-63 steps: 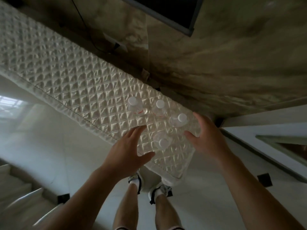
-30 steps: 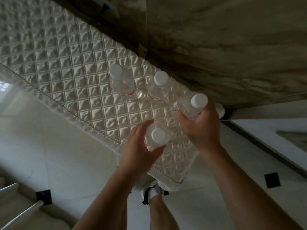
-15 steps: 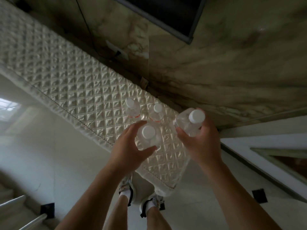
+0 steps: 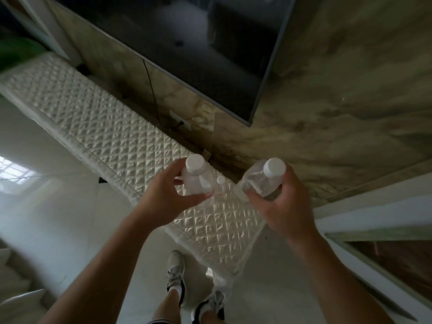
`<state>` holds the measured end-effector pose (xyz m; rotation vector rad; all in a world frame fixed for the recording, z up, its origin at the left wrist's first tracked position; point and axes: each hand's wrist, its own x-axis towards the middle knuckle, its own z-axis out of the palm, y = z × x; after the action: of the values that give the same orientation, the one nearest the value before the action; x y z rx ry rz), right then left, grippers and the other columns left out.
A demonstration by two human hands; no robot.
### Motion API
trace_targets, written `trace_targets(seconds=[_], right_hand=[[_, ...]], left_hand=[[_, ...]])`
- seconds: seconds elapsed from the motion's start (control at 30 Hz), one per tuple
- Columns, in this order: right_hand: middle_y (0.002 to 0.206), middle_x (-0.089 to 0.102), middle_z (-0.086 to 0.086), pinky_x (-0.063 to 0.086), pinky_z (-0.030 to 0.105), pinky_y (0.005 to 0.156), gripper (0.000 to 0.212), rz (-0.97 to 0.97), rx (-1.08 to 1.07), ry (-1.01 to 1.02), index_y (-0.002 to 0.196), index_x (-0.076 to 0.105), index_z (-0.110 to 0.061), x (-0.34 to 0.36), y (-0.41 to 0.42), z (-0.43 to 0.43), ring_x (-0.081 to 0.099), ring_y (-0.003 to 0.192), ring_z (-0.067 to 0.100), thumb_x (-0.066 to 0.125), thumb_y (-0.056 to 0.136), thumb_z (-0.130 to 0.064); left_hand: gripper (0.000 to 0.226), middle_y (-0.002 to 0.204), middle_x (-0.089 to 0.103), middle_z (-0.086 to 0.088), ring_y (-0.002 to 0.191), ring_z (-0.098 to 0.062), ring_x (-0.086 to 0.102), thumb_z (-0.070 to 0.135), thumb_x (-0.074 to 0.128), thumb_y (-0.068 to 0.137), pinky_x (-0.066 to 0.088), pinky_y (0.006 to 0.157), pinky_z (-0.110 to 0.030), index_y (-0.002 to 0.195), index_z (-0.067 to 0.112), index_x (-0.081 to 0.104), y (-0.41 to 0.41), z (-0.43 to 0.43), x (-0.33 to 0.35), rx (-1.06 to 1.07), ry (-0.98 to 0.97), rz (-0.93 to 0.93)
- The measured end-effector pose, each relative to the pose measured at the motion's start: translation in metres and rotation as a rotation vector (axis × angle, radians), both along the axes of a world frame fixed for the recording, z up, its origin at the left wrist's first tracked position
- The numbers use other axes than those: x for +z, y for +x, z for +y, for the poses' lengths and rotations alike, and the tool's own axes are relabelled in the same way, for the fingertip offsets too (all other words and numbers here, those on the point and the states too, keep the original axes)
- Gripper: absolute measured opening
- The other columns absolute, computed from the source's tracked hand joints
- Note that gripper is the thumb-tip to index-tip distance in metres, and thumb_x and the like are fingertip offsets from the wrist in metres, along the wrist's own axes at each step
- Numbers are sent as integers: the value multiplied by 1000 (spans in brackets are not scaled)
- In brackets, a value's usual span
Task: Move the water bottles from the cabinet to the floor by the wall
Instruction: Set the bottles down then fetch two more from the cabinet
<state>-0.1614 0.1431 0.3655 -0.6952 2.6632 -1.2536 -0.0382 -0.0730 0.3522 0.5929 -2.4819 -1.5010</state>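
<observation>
Each of my hands holds a clear water bottle with a white cap, lifted above the cabinet. My left hand (image 4: 164,197) grips one bottle (image 4: 197,176) around its body. My right hand (image 4: 284,204) grips the other bottle (image 4: 263,180), tilted to the right. Between them a third bottle (image 4: 220,186) still stands on the quilted cover of the cabinet (image 4: 121,146); only its cap and shoulder show. Any further bottle is hidden behind the lifted one.
A dark TV screen (image 4: 198,50) hangs on the marble wall (image 4: 339,108) behind the cabinet, with a cable (image 4: 153,94) running down to a socket. Pale glossy floor (image 4: 58,206) lies left and below; my feet (image 4: 177,274) stand at the cabinet's near corner.
Both hands closed round a bottle each and have lifted them off the cabinet. The view has pulled back and tilted up, showing more of the TV.
</observation>
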Motion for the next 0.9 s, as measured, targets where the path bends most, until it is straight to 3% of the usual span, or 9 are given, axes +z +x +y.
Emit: trace_targets(seconds=[0.23,0.57,0.77,0.9], right_hand=[[104,63,-12,56,34,81,61,46,64,-52,121,53,-25,66,21,-3,62,95,6,82,70,-41],[109,61,-13,56,36,81,62,151,180,-86,125,49,-26,136,64,-51,61,98,5,76,72,-46],[104,62,-13,57,40,78,56,175,213,-108,120,51,-28,154,109,-102,62,95,8,77,73,-45],[100,62,-15,56,30,77,48,179,266,-126,113,49,-36,160,144,-144,62,92,2,76,74,-43]], left_hand=[[78,115,65,16,106,-7,66,50,86,59,59,85,-35,126,29,54,28,-15,68,68,7,109],[73,112,66,13,103,-7,67,34,89,63,58,87,-38,127,28,55,86,-51,130,136,-43,218],[76,111,67,12,103,-11,67,50,87,57,58,86,-42,125,30,57,141,-98,147,185,-61,255],[76,112,69,8,104,-13,68,47,88,56,58,87,-42,124,29,57,184,-134,154,228,-18,272]])
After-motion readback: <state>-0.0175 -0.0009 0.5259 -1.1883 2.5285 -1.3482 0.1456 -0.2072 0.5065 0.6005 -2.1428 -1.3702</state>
